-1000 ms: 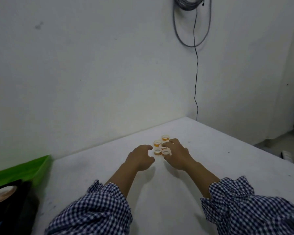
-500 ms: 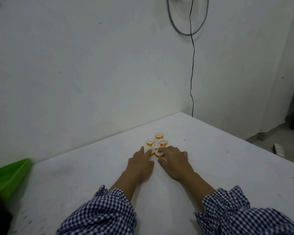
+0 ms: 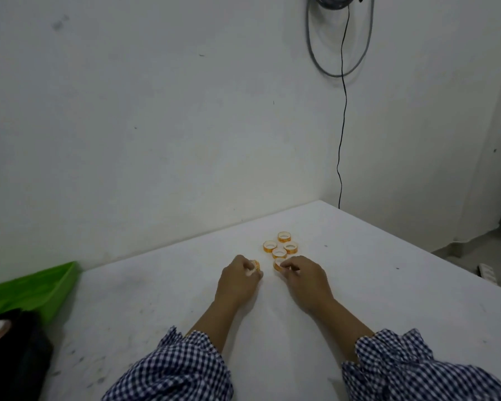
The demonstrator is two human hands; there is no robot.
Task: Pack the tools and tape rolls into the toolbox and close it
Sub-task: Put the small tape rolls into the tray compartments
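The left grip (image 3: pixel 239 280) is curled round a small orange tape roll (image 3: pixel 255 266), fingers and thumb closed on it. Whether the roll is lifted or sits on the counter (image 3: pixel 388 299) I cannot tell. The right grip (image 3: pixel 304 276) pinches a second roll (image 3: pixel 278 263) by its rim with the fingertips, and that one looks to be resting on the counter. Just beyond them lie four more rolls (image 3: pixel 279 252), set close together, some touching. The toolbox (image 3: pixel 15 357) sits well apart at the far left, its dark body half out of view and its green lid (image 3: pixel 41 285) open behind it.

The likeliest trouble is the right grip's hold. A fingertip pinch on a thin, smooth rim could slip as the roll comes up, and a dropped roll landing on its edge would run across the counter, perhaps off the open right side. Lifting it could also catch the nearest of the four rolls, which lies just beside it, and scatter the group. The carry to the toolbox is long and crosses the body for the right grip, so a loose hold has time to fail. With both grips full, neither is free to steady the toolbox or catch a stray roll.
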